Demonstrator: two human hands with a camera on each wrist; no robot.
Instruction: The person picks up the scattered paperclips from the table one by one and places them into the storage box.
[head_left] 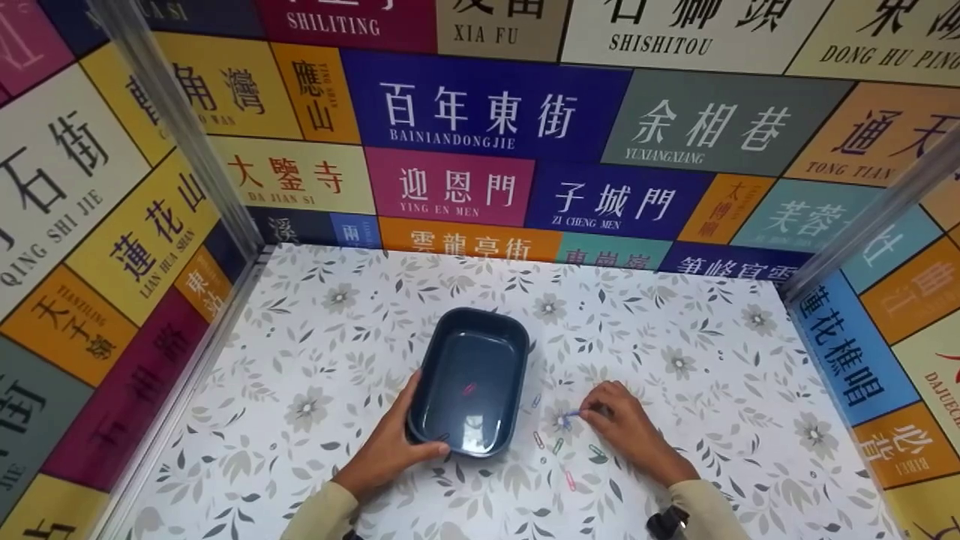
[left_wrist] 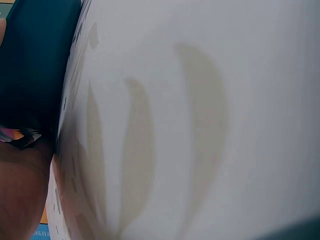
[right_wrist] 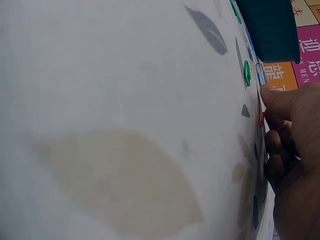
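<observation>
A dark blue rectangular dish (head_left: 431, 360) stands on the table, with a pink paper clip (head_left: 469, 389) lying on its bottom. My left hand (head_left: 390, 448) grips the dish at its near left corner, thumb along the near rim and fingers around the side. To the right of the dish, my right hand (head_left: 628, 429) pinches a blue paper clip (right_wrist: 261, 74) between thumb and fingertips, close over the tabletop. Around it lie a red paper clip (head_left: 538, 440), a green paper clip (head_left: 558, 445), another green one (head_left: 597, 451) and a pink one (head_left: 570, 481).
The table (head_left: 352, 300) has a white cover printed with grey flowers and leaves. A pale blue paper clip (head_left: 536, 400) lies next to the dish's right side. Walls with colourful street-name panels (head_left: 487, 101) enclose the back and both sides.
</observation>
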